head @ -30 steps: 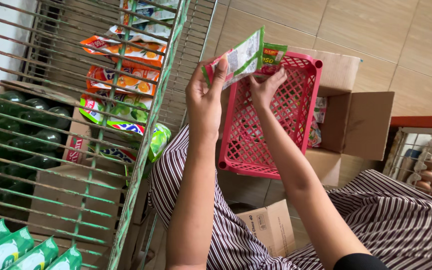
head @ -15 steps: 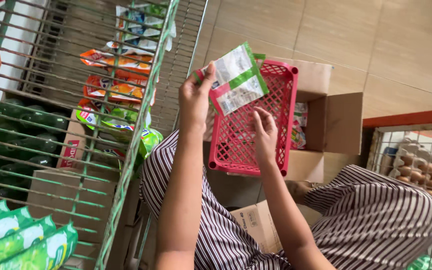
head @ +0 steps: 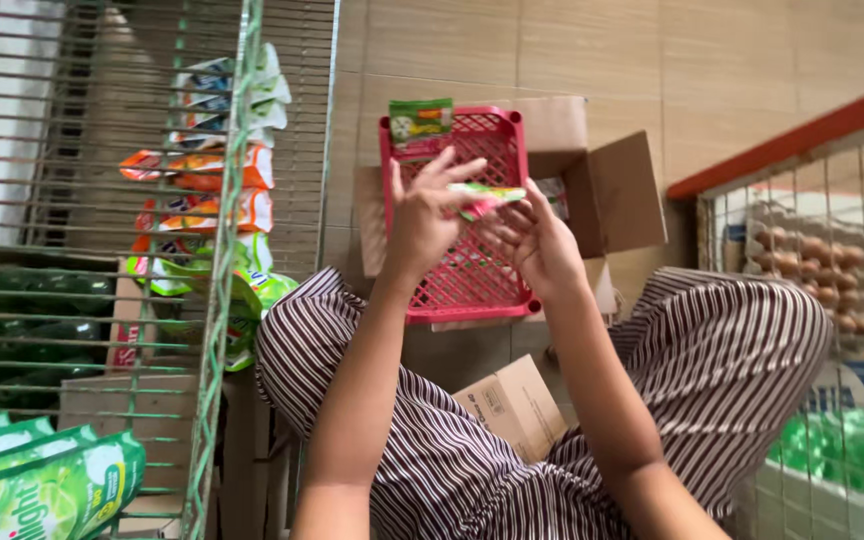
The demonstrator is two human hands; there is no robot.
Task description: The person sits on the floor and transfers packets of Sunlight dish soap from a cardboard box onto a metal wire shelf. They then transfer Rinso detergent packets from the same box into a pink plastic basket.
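Observation:
My left hand (head: 422, 212) and my right hand (head: 540, 243) meet over a red plastic mesh basket (head: 482, 285) that stands on edge between my striped-trousered knees. Both hands pinch a small green, white and red sachet (head: 489, 197) between their fingertips. A second green sachet (head: 420, 125) sticks up at the basket's top left corner, just above my left hand's fingers.
A green wire rack (head: 217, 300) with hanging orange and green sachets stands at the left. Open cardboard boxes (head: 612, 195) lie behind the basket, a small closed box (head: 512, 405) lies below it. A wire cage with egg trays (head: 817, 270) stands at the right.
The view has swung. My left hand has come down from holding sachets high above the basket. Both hands now meet on one sachet in front of the basket.

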